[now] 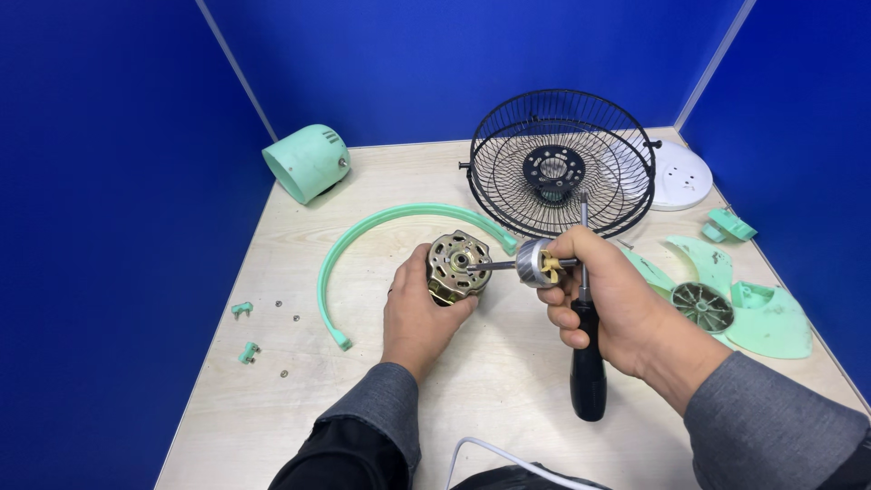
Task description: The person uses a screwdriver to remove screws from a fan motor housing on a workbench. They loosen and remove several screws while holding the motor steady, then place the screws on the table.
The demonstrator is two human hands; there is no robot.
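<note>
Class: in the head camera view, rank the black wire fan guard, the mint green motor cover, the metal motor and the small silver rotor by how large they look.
1. Black wire fan guard
2. Mint green motor cover
3. Metal motor, in the left hand
4. Silver rotor, in the right hand

L hand [419, 307] cupped, fingers curled; R hand [606, 295] fisted, grip tight, both forearms angled inward.

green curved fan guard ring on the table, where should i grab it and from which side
Take the green curved plastic ring at the top of its arc, coming from above with the fingers pinching across the thin band. It lies flat on the pale wooden table, and that stretch is clear, while its right end runs close to the black wire fan grille.
</note>
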